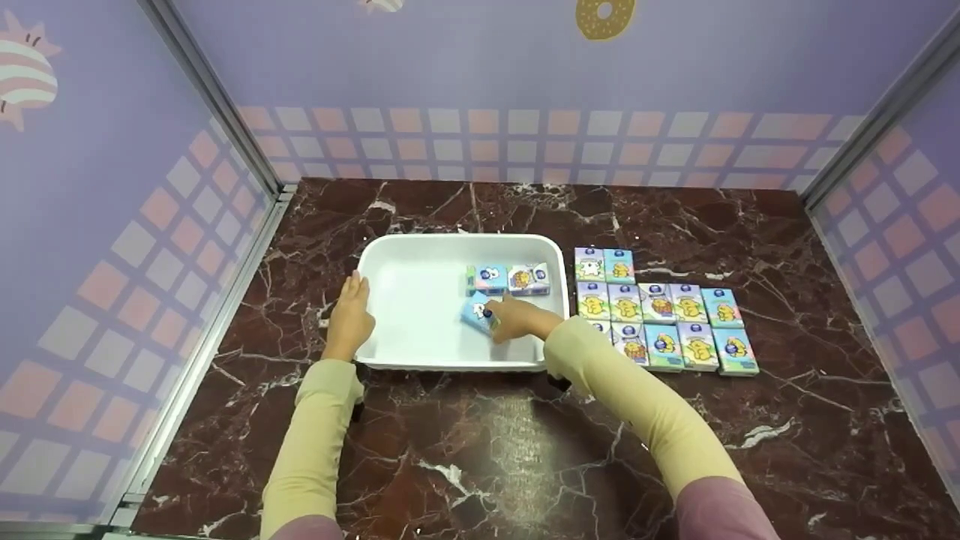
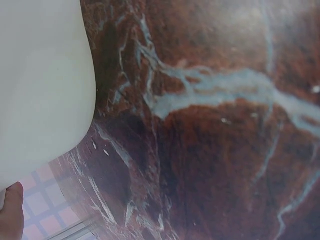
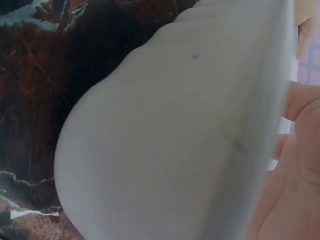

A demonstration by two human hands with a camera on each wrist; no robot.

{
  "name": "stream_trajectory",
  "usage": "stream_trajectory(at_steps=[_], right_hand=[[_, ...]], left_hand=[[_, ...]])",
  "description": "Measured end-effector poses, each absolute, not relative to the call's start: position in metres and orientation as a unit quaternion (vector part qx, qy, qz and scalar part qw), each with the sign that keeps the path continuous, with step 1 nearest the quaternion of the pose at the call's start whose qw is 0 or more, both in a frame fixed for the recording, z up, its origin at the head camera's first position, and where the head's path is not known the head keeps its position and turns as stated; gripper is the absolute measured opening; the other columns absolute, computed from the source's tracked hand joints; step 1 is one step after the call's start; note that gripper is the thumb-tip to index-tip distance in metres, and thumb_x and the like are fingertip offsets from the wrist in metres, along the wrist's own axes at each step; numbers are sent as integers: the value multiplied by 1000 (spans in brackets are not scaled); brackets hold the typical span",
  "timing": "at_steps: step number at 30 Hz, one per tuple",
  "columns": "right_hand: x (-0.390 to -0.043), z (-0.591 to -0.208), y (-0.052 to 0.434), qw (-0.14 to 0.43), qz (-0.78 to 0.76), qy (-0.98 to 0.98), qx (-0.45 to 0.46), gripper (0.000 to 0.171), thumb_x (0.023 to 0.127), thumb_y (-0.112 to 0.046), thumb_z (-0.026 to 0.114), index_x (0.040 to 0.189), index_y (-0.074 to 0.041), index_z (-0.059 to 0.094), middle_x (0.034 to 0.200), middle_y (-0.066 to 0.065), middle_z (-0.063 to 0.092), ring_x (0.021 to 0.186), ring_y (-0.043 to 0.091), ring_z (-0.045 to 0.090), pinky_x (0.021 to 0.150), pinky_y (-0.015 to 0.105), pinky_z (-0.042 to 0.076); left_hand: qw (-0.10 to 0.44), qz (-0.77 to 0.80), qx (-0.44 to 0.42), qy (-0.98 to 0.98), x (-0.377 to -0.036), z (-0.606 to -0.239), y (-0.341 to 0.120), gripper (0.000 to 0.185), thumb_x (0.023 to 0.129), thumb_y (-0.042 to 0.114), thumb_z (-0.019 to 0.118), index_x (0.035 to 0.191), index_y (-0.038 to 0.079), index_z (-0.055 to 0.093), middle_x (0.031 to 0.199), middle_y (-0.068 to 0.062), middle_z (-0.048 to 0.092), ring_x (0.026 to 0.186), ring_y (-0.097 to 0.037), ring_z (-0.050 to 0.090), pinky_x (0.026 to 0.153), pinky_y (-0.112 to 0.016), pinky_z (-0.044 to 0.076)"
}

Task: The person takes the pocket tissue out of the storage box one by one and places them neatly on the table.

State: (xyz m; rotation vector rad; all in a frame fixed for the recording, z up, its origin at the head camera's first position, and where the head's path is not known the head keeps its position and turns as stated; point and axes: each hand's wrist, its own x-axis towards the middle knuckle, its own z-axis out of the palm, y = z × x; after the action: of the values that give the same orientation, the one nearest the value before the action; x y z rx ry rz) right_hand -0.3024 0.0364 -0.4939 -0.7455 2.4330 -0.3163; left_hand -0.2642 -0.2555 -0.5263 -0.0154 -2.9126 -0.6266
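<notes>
In the head view my right hand (image 1: 514,319) reaches over the right part of a white tray (image 1: 420,360) and pinches a blue tissue pack (image 1: 476,311), which sits tilted at an angle. Just behind it, inside the tray, two more tissue packs lie side by side, a blue one (image 1: 491,276) and a purple one (image 1: 529,277). My left hand (image 1: 349,319) grips the tray's left rim. The left wrist view shows only a finger (image 2: 11,212) at the tray's edge. The right wrist view has the tray's outer wall in front of part of my right hand (image 3: 305,145).
Right of the tray, several tissue packs (image 1: 626,304) lie in rows on the dark red marble tabletop (image 1: 480,435). My right sleeve (image 1: 600,360) covers part of the nearest ones. Purple checkered walls (image 1: 525,142) enclose the table at the back and both sides.
</notes>
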Motion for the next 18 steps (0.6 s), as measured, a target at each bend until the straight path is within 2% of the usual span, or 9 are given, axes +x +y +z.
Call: stream_trajectory(at_steps=[3,7,10,15,18], right_hand=[[-301,-493,37,292,-105,910,-274,65,74,-18,60,134,-9,37,135,15,41,125,33,36,99,43,35],[-299,-490,36,303,-94,907,-277,59,76,-18,60,130,-7,40,123,14,51,111,29,48,93,40,40],[-297,-489,36,315,-87,905,-274,56,76,-18,61,127,-6,41,116,12,54,102,26,52,88,38,43],[-294,-487,35,311,-62,912,-260,64,75,-19,64,132,-9,37,121,10,54,103,25,52,87,39,44],[-293,-488,34,277,-44,923,-262,65,73,-18,65,132,-10,38,125,14,50,104,29,52,82,42,46]], left_hand=[[79,-210,0,-975,-264,-527,-255,57,73,-12,40,129,-12,35,141,-26,25,130,-39,23,106,-46,23],[74,-210,8,-975,-264,-526,-254,57,73,-12,40,130,-11,35,141,-26,24,131,-39,22,107,-46,22],[74,-209,8,-975,-264,-526,-255,58,72,-12,41,130,-11,35,141,-25,24,130,-39,23,107,-45,22],[83,-206,1,-975,-264,-527,-254,58,71,-12,41,129,-12,35,140,-27,25,130,-40,24,107,-46,22],[85,-207,-2,-975,-263,-527,-254,58,71,-12,41,129,-13,36,140,-27,25,129,-40,24,106,-46,23]])
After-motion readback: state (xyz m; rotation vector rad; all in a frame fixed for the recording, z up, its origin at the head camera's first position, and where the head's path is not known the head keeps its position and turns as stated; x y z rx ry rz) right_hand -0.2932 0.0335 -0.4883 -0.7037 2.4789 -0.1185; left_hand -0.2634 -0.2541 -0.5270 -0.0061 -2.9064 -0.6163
